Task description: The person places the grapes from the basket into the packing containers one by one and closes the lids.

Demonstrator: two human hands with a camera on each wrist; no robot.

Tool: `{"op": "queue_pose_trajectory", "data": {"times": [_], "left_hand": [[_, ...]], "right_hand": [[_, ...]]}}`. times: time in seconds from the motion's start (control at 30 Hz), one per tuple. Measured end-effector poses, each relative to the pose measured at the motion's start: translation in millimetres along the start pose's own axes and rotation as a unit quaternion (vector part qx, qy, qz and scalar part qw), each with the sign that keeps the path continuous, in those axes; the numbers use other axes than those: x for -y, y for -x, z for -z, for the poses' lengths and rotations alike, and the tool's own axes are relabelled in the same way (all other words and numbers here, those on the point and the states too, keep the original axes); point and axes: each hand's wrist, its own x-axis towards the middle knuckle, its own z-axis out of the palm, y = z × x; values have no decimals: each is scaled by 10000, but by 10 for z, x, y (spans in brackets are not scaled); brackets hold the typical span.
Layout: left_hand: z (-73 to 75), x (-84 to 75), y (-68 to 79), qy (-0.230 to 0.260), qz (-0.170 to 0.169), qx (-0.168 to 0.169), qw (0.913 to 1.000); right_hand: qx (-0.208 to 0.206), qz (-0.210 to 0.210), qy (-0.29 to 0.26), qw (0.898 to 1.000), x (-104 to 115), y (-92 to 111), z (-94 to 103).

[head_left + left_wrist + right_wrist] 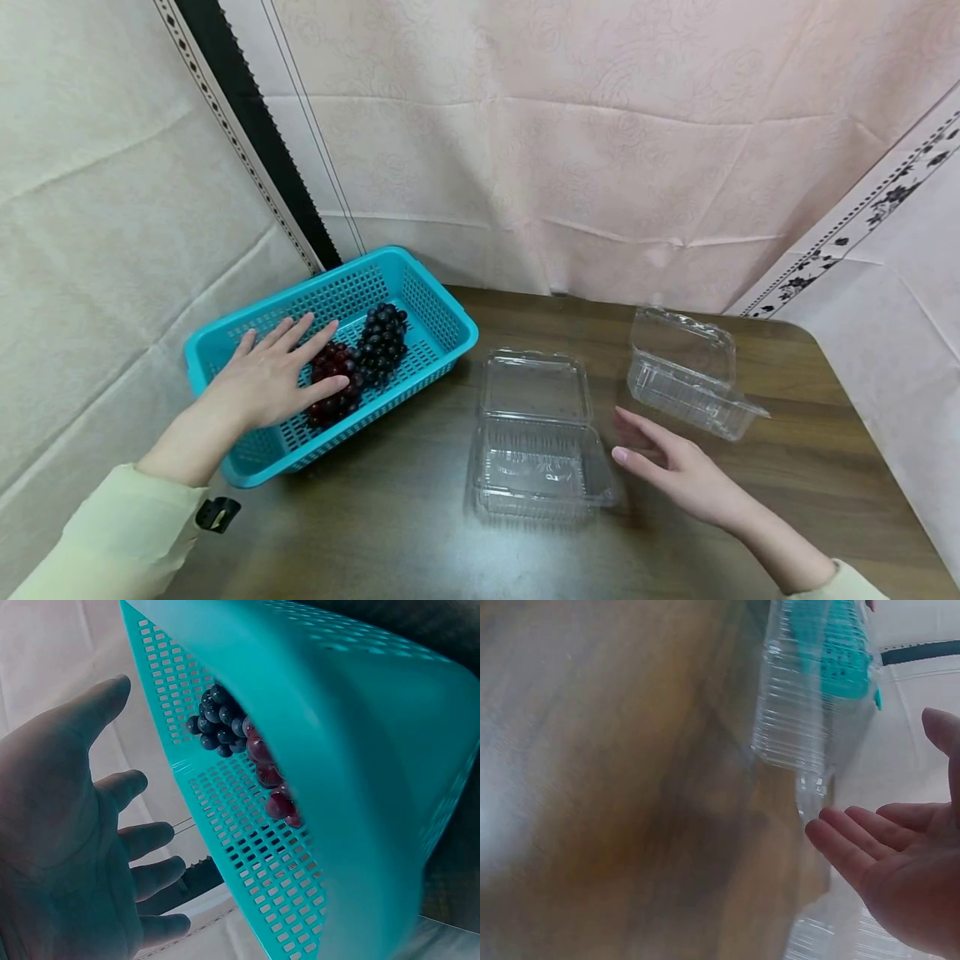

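My left hand [270, 379] hovers over the left part of a turquoise perforated basket [442, 354], fingers spread and holding nothing. Inside lie a bunch of dark red grapes [330, 408], partly hidden behind the hand, and a bunch of black grapes [384, 337]. In the left wrist view the palm shows bare beside the basket wall. A clear plastic clamshell box [536, 454] stands with its lid raised in the middle of the table. Just right of it is my right hand [678, 471], fingers loosely extended with nothing in them, fingertips close to the box's side.
A second clear clamshell box [686, 387], lid up, stands behind the right hand. The brown wooden table [390, 517] meets a pale cloth wall [570, 167] at the back. A black strap-like item [217, 515] shows at the left sleeve.
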Motion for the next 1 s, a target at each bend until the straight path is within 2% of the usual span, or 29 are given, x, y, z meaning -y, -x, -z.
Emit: {"op": "queue_pose_trajectory", "data": {"times": [0.5, 0.73, 0.87, 1.0], "left_hand": [[6, -6, -2, -47, -12, 41, 10000], [3, -10, -16, -74, -37, 48, 10000], [1, -14, -23, -65, -51, 70, 9999], [-2, -10, -26, -43, -63, 88, 9999]], "right_hand": [[505, -507, -936, 9930, -119, 14, -179], [616, -526, -1346, 9876, -194, 19, -240], [673, -587, -1641, 9824, -224, 39, -266], [782, -716, -2079, 9724, -240, 61, -299]]}}
